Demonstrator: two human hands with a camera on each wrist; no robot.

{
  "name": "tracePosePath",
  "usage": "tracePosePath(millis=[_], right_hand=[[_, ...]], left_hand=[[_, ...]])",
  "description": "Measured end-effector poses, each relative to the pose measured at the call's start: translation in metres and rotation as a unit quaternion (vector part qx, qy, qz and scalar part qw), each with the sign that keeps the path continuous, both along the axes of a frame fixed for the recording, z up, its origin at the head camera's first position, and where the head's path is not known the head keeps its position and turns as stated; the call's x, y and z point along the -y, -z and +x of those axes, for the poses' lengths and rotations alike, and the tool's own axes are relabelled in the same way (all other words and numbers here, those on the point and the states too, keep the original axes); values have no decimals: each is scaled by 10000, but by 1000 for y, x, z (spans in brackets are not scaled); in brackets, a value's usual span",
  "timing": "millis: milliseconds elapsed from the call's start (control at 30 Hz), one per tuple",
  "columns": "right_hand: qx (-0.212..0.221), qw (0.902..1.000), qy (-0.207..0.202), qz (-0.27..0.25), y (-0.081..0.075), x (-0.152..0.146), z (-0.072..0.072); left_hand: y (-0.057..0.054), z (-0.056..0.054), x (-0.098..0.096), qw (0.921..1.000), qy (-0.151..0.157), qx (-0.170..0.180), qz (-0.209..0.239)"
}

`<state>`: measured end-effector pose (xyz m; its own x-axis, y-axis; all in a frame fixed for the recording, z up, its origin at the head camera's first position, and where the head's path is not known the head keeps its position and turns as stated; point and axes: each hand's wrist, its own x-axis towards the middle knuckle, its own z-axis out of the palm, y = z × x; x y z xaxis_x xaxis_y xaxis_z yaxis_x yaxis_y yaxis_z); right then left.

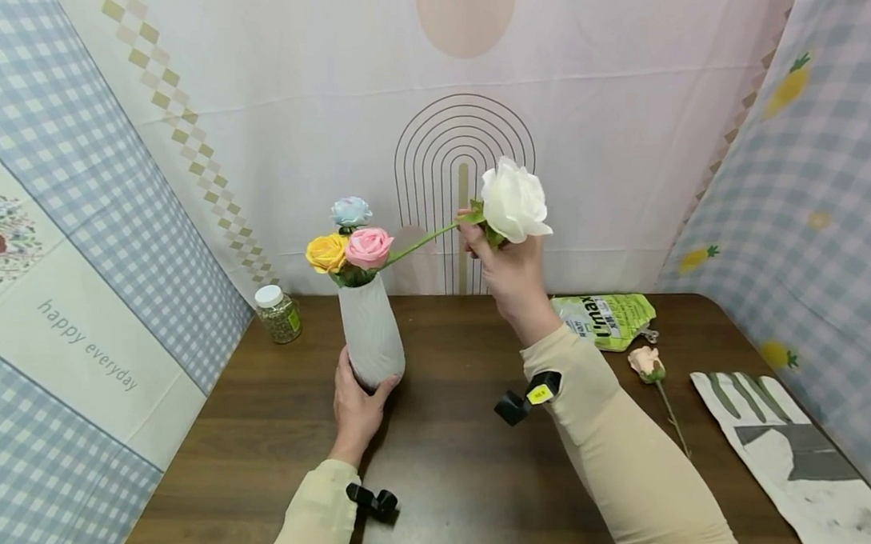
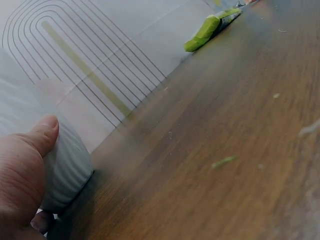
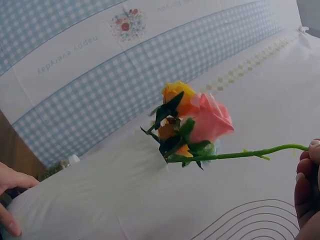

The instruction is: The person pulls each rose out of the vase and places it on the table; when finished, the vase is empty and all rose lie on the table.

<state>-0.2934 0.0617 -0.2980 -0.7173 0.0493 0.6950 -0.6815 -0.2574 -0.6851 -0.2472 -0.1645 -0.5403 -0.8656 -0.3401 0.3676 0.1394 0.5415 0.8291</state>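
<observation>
A white vase stands on the table, and my left hand grips its lower part, thumb across the front side. Out of its mouth rise a yellow rose, a pink rose and a pale blue flower. Up and to the right, my right hand pinches a large white rose by the stem just under its bloom. In the right wrist view the green stem slants across to the vase mouth; its lower end is hidden among the leaves.
Left of the vase stands a jar with a white lid. A green and white bag lies at the back right, near a peach rose and a folded patterned cloth. Fabric hangs behind the table.
</observation>
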Motion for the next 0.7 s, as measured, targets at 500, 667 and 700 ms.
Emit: tracePosePath(millis=[500, 667, 700], right_hand=[[972, 9940, 187, -459, 16, -24, -2], [1026, 9923, 209, -663, 17, -26, -3], [1020, 9923, 227, -661, 17, -26, -4]], left_hand=[[3, 0, 1, 9996, -82, -230, -153], [2, 0, 0, 9995, -29, -289, -127], [2, 0, 0, 9995, -21, -294, -115]])
